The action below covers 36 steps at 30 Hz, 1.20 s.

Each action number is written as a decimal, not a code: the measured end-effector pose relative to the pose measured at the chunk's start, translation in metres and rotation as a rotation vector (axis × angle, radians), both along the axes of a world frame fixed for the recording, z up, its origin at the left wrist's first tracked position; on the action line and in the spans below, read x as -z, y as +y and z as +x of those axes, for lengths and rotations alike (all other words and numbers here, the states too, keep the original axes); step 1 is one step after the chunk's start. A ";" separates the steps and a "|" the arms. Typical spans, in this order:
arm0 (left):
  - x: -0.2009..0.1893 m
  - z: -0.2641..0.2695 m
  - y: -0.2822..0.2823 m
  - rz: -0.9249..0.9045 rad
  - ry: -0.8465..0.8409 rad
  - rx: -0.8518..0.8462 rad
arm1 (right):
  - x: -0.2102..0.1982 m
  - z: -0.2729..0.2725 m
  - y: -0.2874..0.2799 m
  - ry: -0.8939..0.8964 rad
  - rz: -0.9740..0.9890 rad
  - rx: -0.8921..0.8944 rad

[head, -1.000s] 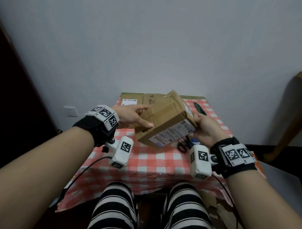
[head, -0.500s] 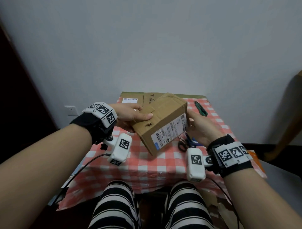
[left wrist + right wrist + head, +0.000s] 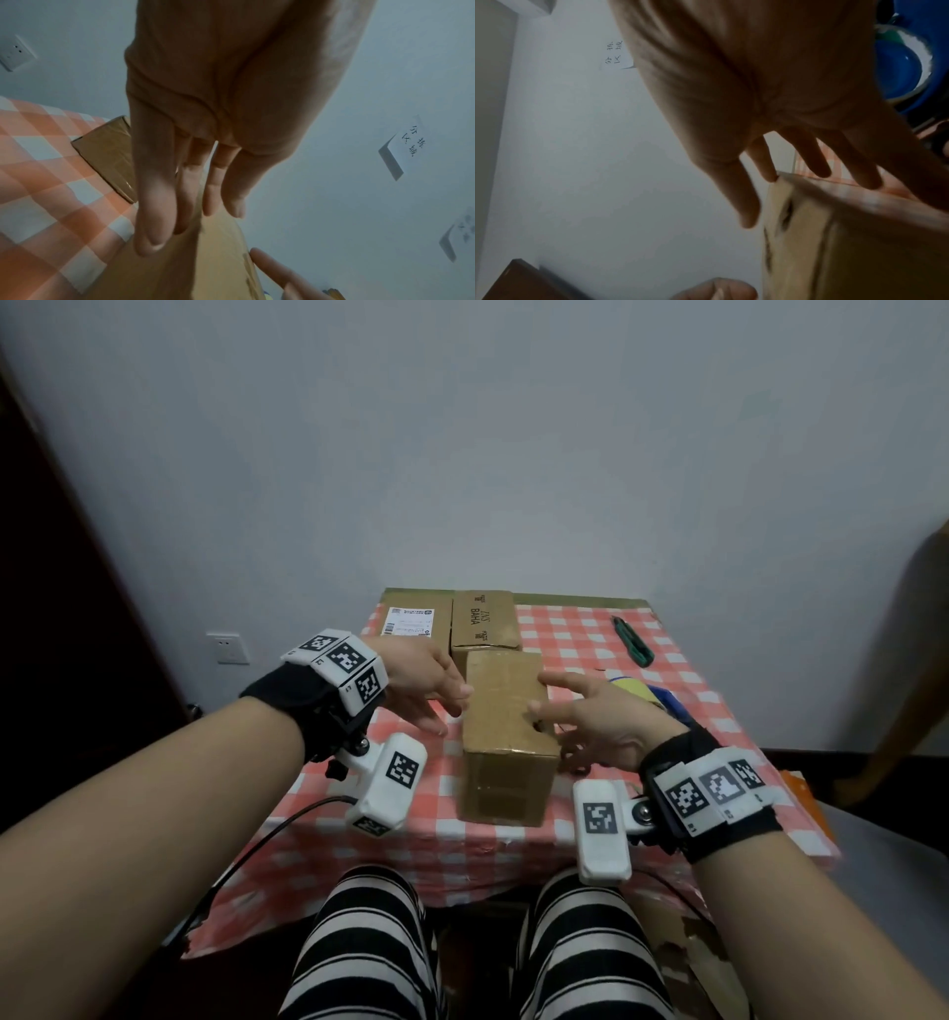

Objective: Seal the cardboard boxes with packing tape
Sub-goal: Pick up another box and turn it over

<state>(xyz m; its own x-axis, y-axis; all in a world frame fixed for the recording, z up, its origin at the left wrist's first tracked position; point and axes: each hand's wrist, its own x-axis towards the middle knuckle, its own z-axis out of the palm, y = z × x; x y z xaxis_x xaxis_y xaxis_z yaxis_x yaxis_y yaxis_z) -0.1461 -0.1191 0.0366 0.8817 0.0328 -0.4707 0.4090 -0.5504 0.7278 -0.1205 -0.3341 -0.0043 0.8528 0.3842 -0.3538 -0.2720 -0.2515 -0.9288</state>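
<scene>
Matt brown cardboard box [image 3: 506, 711] with glossy tape, on checked cloth tablecloth [image 3: 590, 639]

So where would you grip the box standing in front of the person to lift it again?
Probably by its two long side faces, one hand from each side: the box stands narrow between the open left hand and right hand, its flanks exposed.

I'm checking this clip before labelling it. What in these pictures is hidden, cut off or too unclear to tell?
- Tape roll, head view: mostly hidden behind the right hand.
- Scissors, head view: covered by that hand and the near box.
- Shipping label on the far box: print too small to read.
- Near box's top seam, right wrist view: blurred; taped or not, unclear.
- Left hand: contact with the box uncertain in either view.
</scene>
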 end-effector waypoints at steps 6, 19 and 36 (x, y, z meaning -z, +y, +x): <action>0.005 0.003 -0.006 0.009 -0.011 -0.056 | 0.011 0.007 -0.008 -0.004 0.036 0.076; 0.002 0.008 -0.008 -0.409 -0.079 -0.206 | 0.015 0.021 -0.026 0.280 0.395 0.229; -0.011 0.008 -0.008 -0.619 -0.206 -0.203 | 0.018 0.027 -0.031 0.370 0.469 0.178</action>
